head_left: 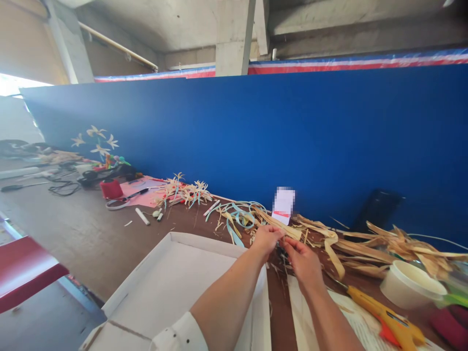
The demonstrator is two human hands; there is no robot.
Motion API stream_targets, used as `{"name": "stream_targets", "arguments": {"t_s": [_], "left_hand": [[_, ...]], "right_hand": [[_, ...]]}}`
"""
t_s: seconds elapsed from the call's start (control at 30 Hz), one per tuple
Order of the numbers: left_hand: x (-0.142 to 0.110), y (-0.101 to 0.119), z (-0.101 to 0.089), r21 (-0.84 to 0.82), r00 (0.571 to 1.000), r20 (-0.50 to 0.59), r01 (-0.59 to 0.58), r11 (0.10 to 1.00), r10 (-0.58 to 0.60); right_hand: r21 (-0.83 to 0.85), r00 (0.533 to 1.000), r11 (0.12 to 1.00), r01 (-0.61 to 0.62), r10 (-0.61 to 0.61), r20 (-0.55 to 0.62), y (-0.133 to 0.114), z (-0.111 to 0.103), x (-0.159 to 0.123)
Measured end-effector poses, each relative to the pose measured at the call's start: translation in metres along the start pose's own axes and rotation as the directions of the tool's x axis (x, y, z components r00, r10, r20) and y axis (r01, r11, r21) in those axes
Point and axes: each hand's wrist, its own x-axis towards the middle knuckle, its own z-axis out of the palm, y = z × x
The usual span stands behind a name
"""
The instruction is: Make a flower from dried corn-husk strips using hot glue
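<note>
The left hand (266,240) and the right hand (302,261) are held close together above the brown table (109,229), just beyond the right far corner of a white tray (179,287); the fingers of both are bent, thumbs drawn in toward forefingers, and the fingertips are almost brought together; whether a small piece is pinched between them cannot be told, the spot being too small and partly covered by the fingers. Dried strips (383,256) are spread along the far edge of the table, from just behind the hands to the far right; beside them on the left, a blue ribbon (241,215) is looped. A pale card (283,202), partly blurred, is seen just beyond the hands, before a blue panel (234,131). On the near right, a yellow glue gun (383,312) is laid by a white tub (411,285); farther left, a cluster of flowers (192,192) is heaped beside pink paper (133,191), on which a red object (111,189) is partly set; a white stick (142,216) is left lying nearer.
</note>
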Motion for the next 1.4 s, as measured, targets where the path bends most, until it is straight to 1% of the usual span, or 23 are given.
{"name": "stream_targets", "arguments": {"t_s": [0.07, 0.13, 0.2, 0.27, 0.37, 0.53, 0.63, 0.73, 0.97, 1.13, 1.23, 1.4], "left_hand": [[-0.0002, 0.0008, 0.0006, 0.020, 1.000, -0.009, -0.008, 1.000, 0.008], [-0.0003, 0.0015, 0.0010, 0.017, 1.000, -0.002, -0.016, 1.000, 0.017], [-0.0006, 0.0019, 0.0011, -0.009, 0.999, 0.026, -0.024, 1.000, 0.024], [-0.0011, 0.0022, 0.0009, -0.035, 0.998, 0.054, -0.031, 0.999, 0.032], [-0.0017, 0.0020, 0.0000, -0.033, 0.995, 0.086, -0.040, 0.999, 0.043], [-0.0007, 0.0007, -0.0031, -0.052, 0.981, 0.184, -0.045, 0.998, 0.054], [0.0008, -0.0004, -0.0046, -0.070, 0.972, 0.228, -0.040, 0.997, 0.055], [0.0022, -0.0015, -0.0052, -0.061, 0.969, 0.243, -0.022, 0.998, 0.036], [0.0010, -0.0001, -0.0047, -0.011, 0.975, 0.222, -0.033, 0.999, 0.034], [0.0007, -0.0007, -0.0049, -0.027, 0.973, 0.217, -0.072, 0.997, 0.076], [0.0013, -0.0021, -0.0048, -0.033, 0.978, 0.200, -0.056, 0.998, 0.062], [-0.0026, 0.0023, -0.0021, -0.017, 0.994, 0.113, 0.015, 1.000, -0.013]], "right_hand": [[0.031, 1.000, 0.999, -0.022, 0.022, -0.001, -0.0014, 0.0003, -0.0007], [0.099, 0.998, 0.994, -0.054, 0.055, -0.008, -0.0027, 0.0011, -0.0015], [0.220, 0.995, 0.971, -0.093, 0.095, -0.001, -0.0041, 0.0023, -0.0022], [0.350, 0.990, 0.927, -0.135, 0.139, 0.014, -0.0058, 0.0031, -0.0027], [0.475, 0.982, 0.860, -0.189, 0.181, 0.062, -0.0079, 0.0028, -0.0025], [0.571, 0.967, 0.782, -0.252, 0.174, 0.188, -0.0052, -0.0002, -0.0002], [0.595, 0.961, 0.756, -0.271, 0.174, 0.216, -0.0028, -0.0012, 0.0007], [0.602, 0.958, 0.747, -0.280, 0.178, 0.225, -0.0035, -0.0010, 0.0002], [0.576, 0.963, 0.775, -0.261, 0.170, 0.208, -0.0038, -0.0007, -0.0001], [0.539, 0.964, 0.802, -0.259, 0.180, 0.195, -0.0023, 0.0001, 0.0002], [0.528, 0.965, 0.811, -0.254, 0.177, 0.193, -0.0029, 0.0005, -0.0001], [0.482, 0.972, 0.845, -0.232, 0.176, 0.158, -0.0032, 0.0004, -0.0004]]}}
